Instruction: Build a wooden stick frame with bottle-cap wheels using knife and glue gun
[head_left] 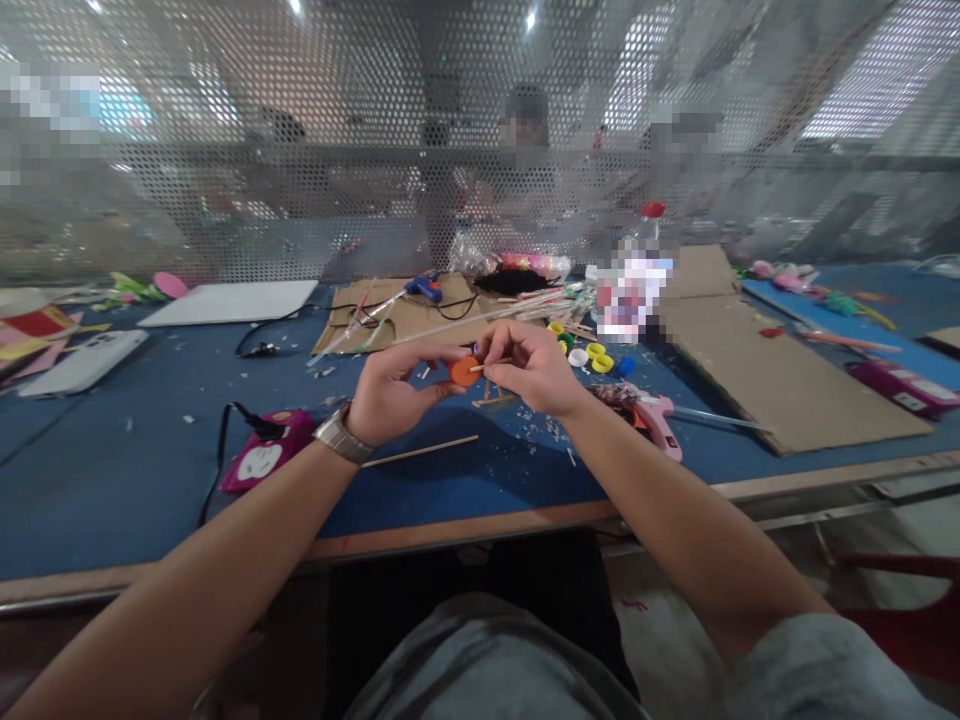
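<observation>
An orange bottle cap [464, 373] is pinched by its rim between the thumb and fingers of my left hand [394, 392]. My right hand [538, 368] is closed on a thin wooden stick [478, 369], its tip against the face of the cap; whether it is attached there I cannot tell. Just below my right fingers, short joined sticks [495, 396] stand on the blue table [442, 495]. A longer wooden stick [427, 450] lies nearer to me. Beyond my right hand are yellow caps [602, 364], a white cap [577, 357] and a blue cap [627, 366].
At right, a pink glue gun [660, 425] lies beside a cardboard sheet [795, 375]. A purple power strip [270, 455] with a plugged-in cord is at left. Farther back are a blue glue gun [426, 288] and a bottle [637, 280]. Perforated mesh [315, 190] rises behind.
</observation>
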